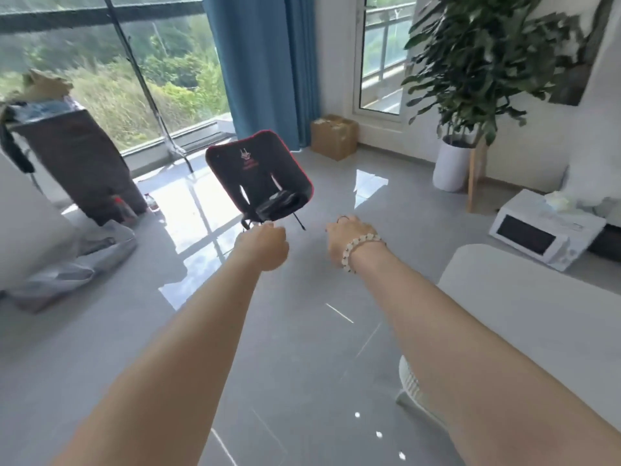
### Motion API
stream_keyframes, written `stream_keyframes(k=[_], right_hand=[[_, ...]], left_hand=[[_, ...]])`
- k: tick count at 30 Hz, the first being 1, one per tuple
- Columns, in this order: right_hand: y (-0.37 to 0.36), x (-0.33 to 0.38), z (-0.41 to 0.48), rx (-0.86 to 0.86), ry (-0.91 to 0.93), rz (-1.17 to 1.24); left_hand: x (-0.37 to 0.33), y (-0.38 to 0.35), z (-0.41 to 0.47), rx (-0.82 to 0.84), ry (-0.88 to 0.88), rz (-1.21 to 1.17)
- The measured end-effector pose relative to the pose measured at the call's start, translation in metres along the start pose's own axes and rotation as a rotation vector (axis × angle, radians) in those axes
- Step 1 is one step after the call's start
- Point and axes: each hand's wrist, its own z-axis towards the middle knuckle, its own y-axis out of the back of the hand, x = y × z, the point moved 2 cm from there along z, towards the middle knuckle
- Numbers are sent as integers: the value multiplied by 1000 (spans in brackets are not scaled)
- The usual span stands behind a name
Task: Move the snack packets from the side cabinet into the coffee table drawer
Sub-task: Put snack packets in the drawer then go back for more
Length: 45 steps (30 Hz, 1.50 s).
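Home living rm: sofa point(537, 307), potted plant point(470, 62), curtain point(262, 62), microwave point(541, 230).

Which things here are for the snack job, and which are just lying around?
For the job: left hand and right hand, both holding nothing. Nothing else for the job is in view.
Just lying about: folding chair, cardboard box, potted plant, microwave, blue curtain.
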Motion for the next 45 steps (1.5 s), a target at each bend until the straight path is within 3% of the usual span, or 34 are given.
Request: stream_keyframes(k=[12,23,29,34,45], right_hand=[[-9,271,99,-215,650,48],[-3,519,214,-227,1125,73],[-4,640,216,-92,1358,36],[-17,718,186,-52,1609,19],[-49,869,160,-30,1808,-65]], left_hand=[[269,-39,-59,-17,600,-54],[481,-54,-77,-44,1080,-89],[548,-78,-134,49,1339,-144],[589,-89,-188,-34,1576,-203],[700,-143,-251,-53,1823,-223]])
